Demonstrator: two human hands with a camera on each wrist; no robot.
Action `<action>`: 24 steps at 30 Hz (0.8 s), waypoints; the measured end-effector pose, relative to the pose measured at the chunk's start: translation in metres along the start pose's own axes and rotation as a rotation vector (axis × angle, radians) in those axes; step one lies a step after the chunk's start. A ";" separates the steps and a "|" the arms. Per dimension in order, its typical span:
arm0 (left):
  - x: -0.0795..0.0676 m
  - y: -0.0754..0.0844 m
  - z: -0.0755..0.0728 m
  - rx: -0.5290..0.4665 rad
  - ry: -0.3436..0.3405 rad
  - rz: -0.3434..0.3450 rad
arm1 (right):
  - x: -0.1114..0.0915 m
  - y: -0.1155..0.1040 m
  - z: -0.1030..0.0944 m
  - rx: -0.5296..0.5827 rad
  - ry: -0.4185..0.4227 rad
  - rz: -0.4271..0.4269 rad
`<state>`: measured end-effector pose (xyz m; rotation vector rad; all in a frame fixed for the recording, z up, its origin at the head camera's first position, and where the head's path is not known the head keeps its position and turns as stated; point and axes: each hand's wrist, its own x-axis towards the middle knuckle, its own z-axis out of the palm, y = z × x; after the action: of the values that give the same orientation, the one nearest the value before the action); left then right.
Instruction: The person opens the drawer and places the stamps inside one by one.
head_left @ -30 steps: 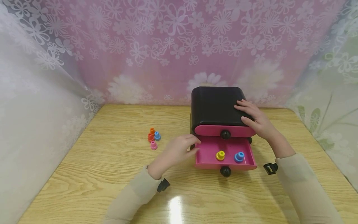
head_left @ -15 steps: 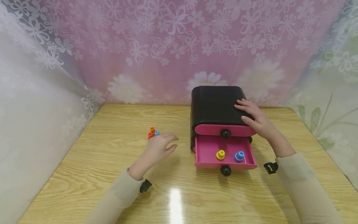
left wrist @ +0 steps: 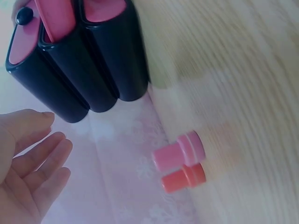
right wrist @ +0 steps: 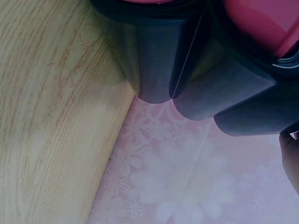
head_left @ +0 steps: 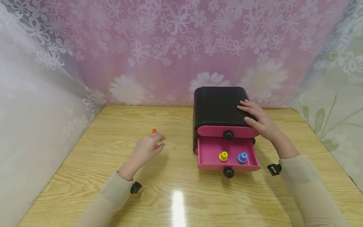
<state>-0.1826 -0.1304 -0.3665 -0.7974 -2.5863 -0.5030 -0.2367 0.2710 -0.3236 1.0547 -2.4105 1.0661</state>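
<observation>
Clearly, the drawer (head_left: pixel 208 150) at the front is best left pulled out, with the yellow peg (head_left: pixel 223 156) and the blue peg (head_left: pixel 242 157) well apart on its floor and room around them. To its left, the left hand (head_left: pixel 146 149) hangs over the table (head_left: pixel 158 201), thumb and fingers parted, holding nothing. Just by it stand the pink peg (left wrist: pixel 180 153) and the orange peg (head_left: pixel 154 130); how many more the hand hides in the head view I cannot tell. For a clean pick, I would bring the fingertips down around one peg and pinch its narrow upper part, leaving close neighbours standing. Farther back, the right hand (head_left: pixel 256 121) rests on the cabinet (head_left: pixel 219 105), fingers extended and gripping nothing; light pressure there should be enough to steady it.

Compared with a second ago, the left hand has gone from the drawer's side to the pegs on the table; the drawer, its two pegs and the right hand look unmoved.
</observation>
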 end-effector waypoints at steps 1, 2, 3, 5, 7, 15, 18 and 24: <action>0.000 -0.002 0.000 0.008 0.001 0.000 | 0.000 0.000 0.000 0.001 0.001 0.000; -0.001 -0.003 -0.001 0.011 0.002 0.001 | 0.000 0.001 0.000 0.001 0.001 0.000; -0.001 -0.004 -0.001 0.012 0.001 0.001 | 0.000 0.001 0.000 0.002 0.000 0.000; -0.002 -0.007 -0.002 0.001 -0.006 -0.009 | 0.000 0.001 -0.001 0.003 -0.002 0.003; -0.002 -0.010 -0.003 -0.014 -0.022 -0.020 | 0.000 0.001 -0.001 0.005 -0.006 0.007; -0.002 -0.019 -0.002 -0.039 -0.097 -0.094 | 0.000 0.000 -0.001 -0.004 -0.010 0.018; -0.002 -0.022 -0.003 -0.041 -0.117 -0.131 | 0.000 0.000 -0.001 -0.004 -0.009 0.021; 0.000 -0.028 -0.002 -0.064 -0.189 -0.202 | 0.000 -0.001 -0.001 0.000 -0.004 0.019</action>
<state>-0.1992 -0.1531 -0.3711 -0.6343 -2.8567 -0.5971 -0.2363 0.2714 -0.3227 1.0365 -2.4287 1.0709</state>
